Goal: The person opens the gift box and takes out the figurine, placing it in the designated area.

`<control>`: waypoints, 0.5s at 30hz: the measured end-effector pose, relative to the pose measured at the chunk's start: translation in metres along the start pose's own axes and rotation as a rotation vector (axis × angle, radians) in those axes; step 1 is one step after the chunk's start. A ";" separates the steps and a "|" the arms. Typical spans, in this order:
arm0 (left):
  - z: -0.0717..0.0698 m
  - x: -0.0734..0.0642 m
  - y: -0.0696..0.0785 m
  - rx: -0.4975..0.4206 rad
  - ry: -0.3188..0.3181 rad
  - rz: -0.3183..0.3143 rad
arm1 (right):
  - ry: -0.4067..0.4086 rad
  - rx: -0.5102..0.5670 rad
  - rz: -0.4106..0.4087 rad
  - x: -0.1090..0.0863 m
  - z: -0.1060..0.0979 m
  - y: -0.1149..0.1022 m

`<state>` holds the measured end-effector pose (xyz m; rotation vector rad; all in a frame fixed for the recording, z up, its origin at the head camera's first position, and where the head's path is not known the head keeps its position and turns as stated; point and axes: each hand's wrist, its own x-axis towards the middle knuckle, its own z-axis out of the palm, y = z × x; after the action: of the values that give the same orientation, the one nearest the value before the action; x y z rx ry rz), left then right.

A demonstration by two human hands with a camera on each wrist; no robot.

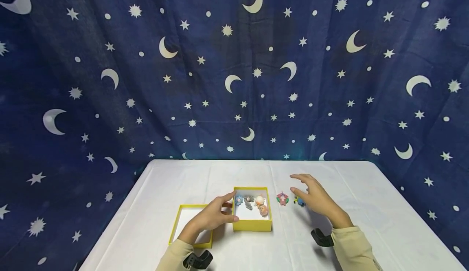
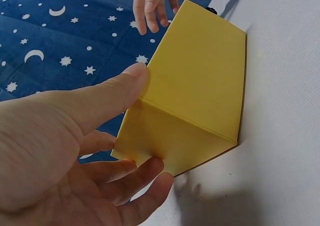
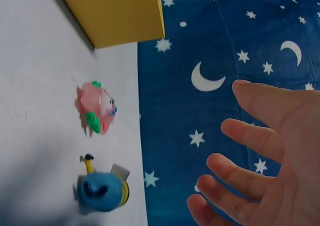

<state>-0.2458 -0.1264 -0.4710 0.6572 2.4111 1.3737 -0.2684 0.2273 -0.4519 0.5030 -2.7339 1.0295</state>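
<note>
My left hand (image 1: 213, 214) holds the yellow box (image 1: 253, 225) by its left side. Seen from the left wrist, the thumb (image 2: 115, 88) lies at the box's top edge and the other fingers rest against the side wall. Inside the box sit several small toy figures, among them a blue one (image 1: 239, 200), a grey one (image 1: 248, 202) and an orange-brown one (image 1: 263, 210). My right hand (image 1: 316, 195) hovers with spread fingers and holds nothing. Below and beside it on the table are a pink figure with green parts (image 3: 97, 107) and a blue-and-yellow figure (image 3: 102, 191).
A yellow-rimmed box lid (image 1: 179, 222) lies left of the box, inner side up, partly under my left forearm. All of this stands on a white-covered table (image 1: 315, 254). Behind the table hangs a dark blue curtain (image 1: 220, 10) with moons and stars.
</note>
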 end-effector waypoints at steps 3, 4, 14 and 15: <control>0.000 -0.001 0.001 -0.009 0.002 0.000 | -0.005 0.030 -0.015 0.000 0.002 -0.005; 0.000 -0.001 0.002 -0.010 0.001 0.001 | -0.006 0.041 -0.022 0.000 0.004 -0.007; 0.000 0.000 0.003 0.006 0.022 -0.008 | -0.062 0.051 -0.074 0.008 0.019 -0.027; 0.000 -0.001 0.004 0.003 0.021 -0.008 | -0.077 0.052 -0.073 0.009 0.021 -0.029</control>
<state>-0.2445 -0.1253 -0.4678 0.6362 2.4296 1.3807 -0.2664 0.1903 -0.4475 0.6595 -2.7378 1.0876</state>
